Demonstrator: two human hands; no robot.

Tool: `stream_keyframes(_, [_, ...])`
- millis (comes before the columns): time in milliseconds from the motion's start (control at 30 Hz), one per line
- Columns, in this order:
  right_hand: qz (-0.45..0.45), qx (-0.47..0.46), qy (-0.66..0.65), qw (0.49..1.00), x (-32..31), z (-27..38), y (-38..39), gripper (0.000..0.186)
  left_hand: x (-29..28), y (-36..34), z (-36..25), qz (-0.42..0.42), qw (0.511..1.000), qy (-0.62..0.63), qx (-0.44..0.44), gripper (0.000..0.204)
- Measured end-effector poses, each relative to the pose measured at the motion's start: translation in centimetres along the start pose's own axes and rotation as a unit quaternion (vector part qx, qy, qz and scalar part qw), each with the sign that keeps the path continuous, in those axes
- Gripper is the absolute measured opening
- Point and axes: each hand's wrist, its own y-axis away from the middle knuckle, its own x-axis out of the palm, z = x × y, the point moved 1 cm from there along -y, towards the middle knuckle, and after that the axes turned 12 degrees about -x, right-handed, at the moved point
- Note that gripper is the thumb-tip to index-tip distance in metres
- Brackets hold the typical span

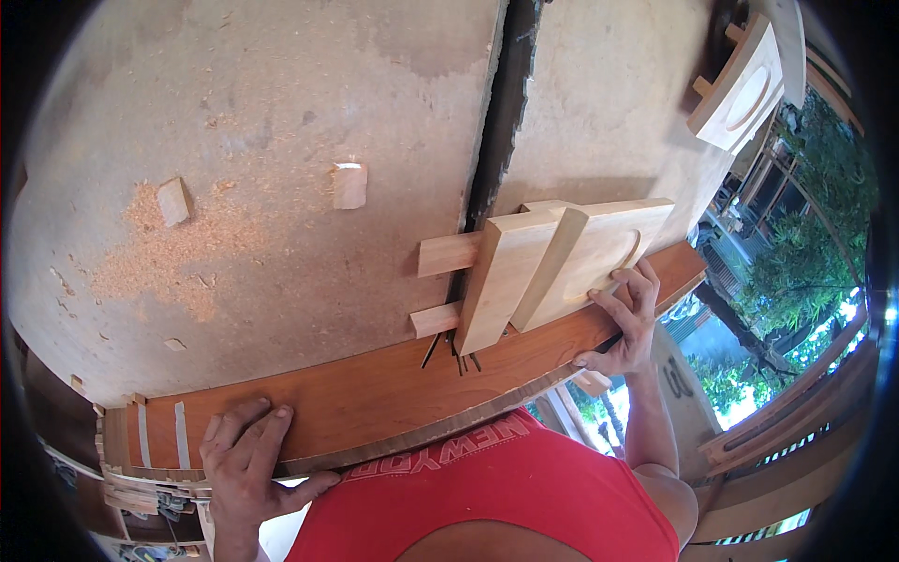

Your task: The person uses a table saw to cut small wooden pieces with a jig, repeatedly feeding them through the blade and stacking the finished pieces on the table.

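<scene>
A long reddish-brown board (pixel 375 398) lies along the near edge of the worktop. At its left end my left hand (pixel 245 459) grips the front edge, fingers bent over the top and thumb stretched along the edge. On the board's right half rests a pale wooden panel (pixel 571 267) with an oval recess and a raised crosspiece. Two tenons (pixel 449 254) stick out from its left side. My right hand (pixel 629 318) holds the panel by its near right part, two fingertips beside the recess and the thumb at the board's edge.
Thin dark rods (pixel 460 359) poke out below the panel. Sawdust (pixel 173 248) and small wood offcuts (pixel 350 185) lie on the plywood worktop (pixel 375 84), which a dark gap (pixel 501 103) splits. A similar pale panel (pixel 744 89) stands at the far right. Two grey strips (pixel 182 436) cross the board's left end.
</scene>
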Motion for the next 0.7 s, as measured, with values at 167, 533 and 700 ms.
stream_keyframes(167, [-0.001,0.0,0.0,1.0,0.0,0.0,0.0,0.086,-0.1,-0.1,0.0,0.006,1.0,0.006,-0.007,0.082])
stream_keyframes(533, [0.017,-0.001,0.05,0.999,-0.3,0.5,-0.1,0.088,0.0,0.1,0.2,-0.005,1.0,0.007,-0.005,0.083])
stream_keyframes(700, [0.078,-0.042,0.13,0.988,-1.2,1.3,-0.2,0.097,0.1,0.5,0.1,-0.031,0.999,-0.027,0.011,0.085])
